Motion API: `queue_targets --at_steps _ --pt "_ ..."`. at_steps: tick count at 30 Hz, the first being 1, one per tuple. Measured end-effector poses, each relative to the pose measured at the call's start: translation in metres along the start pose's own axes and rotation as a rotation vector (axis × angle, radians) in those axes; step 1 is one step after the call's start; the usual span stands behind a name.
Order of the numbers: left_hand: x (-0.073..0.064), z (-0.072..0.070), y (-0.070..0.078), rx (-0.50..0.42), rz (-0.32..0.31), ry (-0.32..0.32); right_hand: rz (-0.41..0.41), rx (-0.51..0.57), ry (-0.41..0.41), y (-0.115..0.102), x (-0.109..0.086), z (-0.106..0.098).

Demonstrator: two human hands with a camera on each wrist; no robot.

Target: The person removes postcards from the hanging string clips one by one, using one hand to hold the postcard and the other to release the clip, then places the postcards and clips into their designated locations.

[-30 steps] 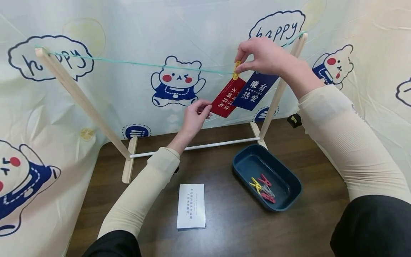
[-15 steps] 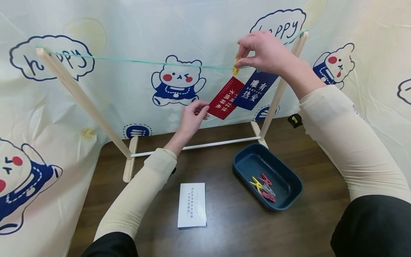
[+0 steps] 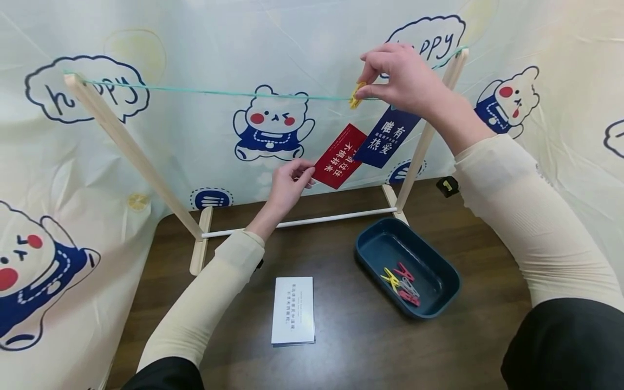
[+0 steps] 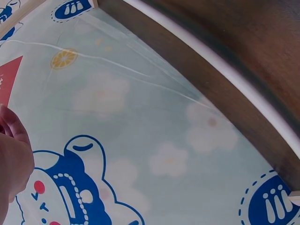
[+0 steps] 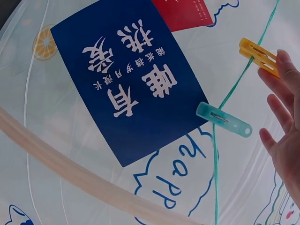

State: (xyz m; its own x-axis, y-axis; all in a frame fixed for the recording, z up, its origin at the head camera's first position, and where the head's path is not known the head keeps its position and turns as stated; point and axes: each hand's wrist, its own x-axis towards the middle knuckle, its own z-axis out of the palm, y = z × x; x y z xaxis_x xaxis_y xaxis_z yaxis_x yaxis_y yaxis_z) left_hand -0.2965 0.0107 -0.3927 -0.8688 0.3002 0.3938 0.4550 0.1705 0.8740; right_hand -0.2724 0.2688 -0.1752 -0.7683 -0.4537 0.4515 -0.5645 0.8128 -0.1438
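Observation:
My left hand [image 3: 288, 187] pinches the lower left corner of a red card [image 3: 339, 157] with white writing. The card is tilted, and its top lies below and apart from a yellow clothespin [image 3: 357, 96]. My right hand [image 3: 404, 81] pinches that clothespin, which sits at the green string [image 3: 205, 92]. Close by, a blue card [image 3: 387, 135] hangs at a slant and partly overlaps the red one. A teal clothespin [image 5: 224, 119] holds the blue card by its corner on the string in the right wrist view.
The string runs between two wooden posts [image 3: 131, 154] joined low down by a white rod [image 3: 336, 218]. A dark blue tray [image 3: 439, 265] holds several clothespins [image 3: 402, 284]. A stack of white cards [image 3: 293, 310] lies on the brown table [image 3: 370, 352]. A printed curtain stands behind.
The red card has moved down and slightly left with my left hand, away from the yellow clothespin. My right hand has risen slightly with the clothespin, and the string has lifted there.

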Motion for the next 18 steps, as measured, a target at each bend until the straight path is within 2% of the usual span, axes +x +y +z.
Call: queue_targets --at_steps 11,18 --pt "-0.013 -0.007 -0.009 -0.024 -0.041 0.001 -0.012 0.055 0.088 -0.008 -0.003 0.001" --pt "-0.023 -0.011 -0.009 -0.02 -0.043 -0.004 -0.065 0.036 0.152 -0.014 -0.005 0.003"
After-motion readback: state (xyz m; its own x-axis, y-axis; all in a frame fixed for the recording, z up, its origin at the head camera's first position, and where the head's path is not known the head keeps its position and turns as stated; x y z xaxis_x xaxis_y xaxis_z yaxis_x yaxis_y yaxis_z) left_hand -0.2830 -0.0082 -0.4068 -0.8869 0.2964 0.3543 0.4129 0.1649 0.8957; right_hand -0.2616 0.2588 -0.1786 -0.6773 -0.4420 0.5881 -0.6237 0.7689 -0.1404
